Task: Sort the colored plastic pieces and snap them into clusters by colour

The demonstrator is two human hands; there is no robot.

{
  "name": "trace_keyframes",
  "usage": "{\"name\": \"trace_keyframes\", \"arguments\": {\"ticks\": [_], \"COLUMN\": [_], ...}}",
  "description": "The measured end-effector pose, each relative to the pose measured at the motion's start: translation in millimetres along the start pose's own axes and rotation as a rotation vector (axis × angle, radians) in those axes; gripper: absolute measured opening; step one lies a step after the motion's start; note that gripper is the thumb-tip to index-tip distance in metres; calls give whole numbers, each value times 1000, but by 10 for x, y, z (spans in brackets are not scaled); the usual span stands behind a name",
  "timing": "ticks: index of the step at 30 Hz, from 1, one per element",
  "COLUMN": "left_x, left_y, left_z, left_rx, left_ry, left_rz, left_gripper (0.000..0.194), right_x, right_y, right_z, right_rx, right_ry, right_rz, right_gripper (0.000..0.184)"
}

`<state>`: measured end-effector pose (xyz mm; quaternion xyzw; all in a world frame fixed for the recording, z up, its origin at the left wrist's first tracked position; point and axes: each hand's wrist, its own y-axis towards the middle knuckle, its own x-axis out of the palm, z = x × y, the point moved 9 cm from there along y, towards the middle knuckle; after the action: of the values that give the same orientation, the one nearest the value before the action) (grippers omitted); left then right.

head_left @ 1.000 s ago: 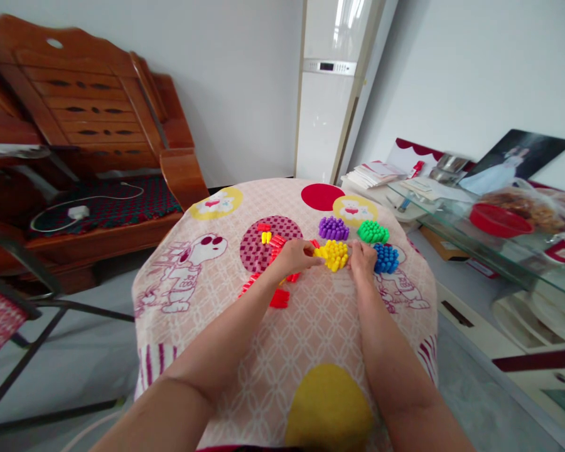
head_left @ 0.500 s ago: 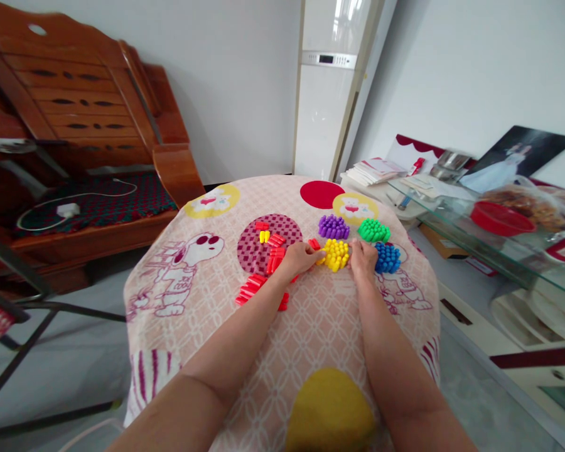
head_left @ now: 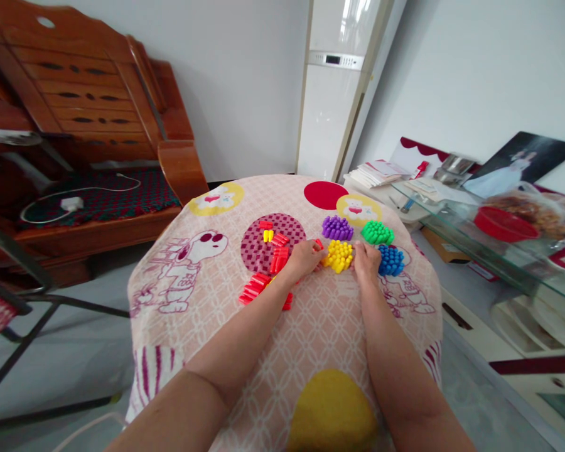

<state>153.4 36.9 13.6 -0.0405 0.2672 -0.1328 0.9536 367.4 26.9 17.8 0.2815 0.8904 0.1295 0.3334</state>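
A cluster of small upright yellow pegs (head_left: 339,257) stands on the cloth-covered table between my hands. My left hand (head_left: 306,258) is at its left side, thumb and fingers pinched together; what they hold is too small to make out. A red piece (head_left: 319,243) shows just behind these fingertips. Against the right side of the yellow cluster rests my right hand (head_left: 366,260), its fingers bent together and partly hidden. Close by stand similar purple (head_left: 338,228), green (head_left: 377,233) and blue clusters (head_left: 390,260). Red pieces (head_left: 255,287) lie around my left forearm, with a yellow pair (head_left: 268,236) farther back.
The round table has a patterned tablecloth (head_left: 207,351). At the right is a glass shelf (head_left: 456,216) bearing a red bowl (head_left: 506,224) and papers. A wooden bench (head_left: 89,125) stands at the left, and a white tall cabinet-like unit (head_left: 329,113) behind.
The view has shifted slightly. My left fingertips, which were touching a yellow peg at the cluster's left edge, have drawn back a little. My right hand stays at the cluster's right side.
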Motion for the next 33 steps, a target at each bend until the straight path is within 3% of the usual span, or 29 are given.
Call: {"name": "trace_keyframes", "arguments": {"ticks": [9,18,23,27,33], "left_x": [-137,-23,-37,-283,-937], "left_y": [-65,-103,-118,-46,-7], "left_z": [157,129,140,108,16], "left_rx": [138,65,23,55,174], "left_ry": [285,104,38,41,385], "left_rz": [82,-59,-77,-7,304], "left_gripper": [18,28,29,31,31], "right_x": [-21,-20,-3,21,13], "right_y": [-5,-38,-39,-29,-20], "right_z": [61,63,97,146,142], "right_rx": [113,170,203,209,159], "right_ry": [33,81,112,113,89], "right_rz": [1,-11,-27,-34,-8], "right_gripper": [50,49,48,49,52]}}
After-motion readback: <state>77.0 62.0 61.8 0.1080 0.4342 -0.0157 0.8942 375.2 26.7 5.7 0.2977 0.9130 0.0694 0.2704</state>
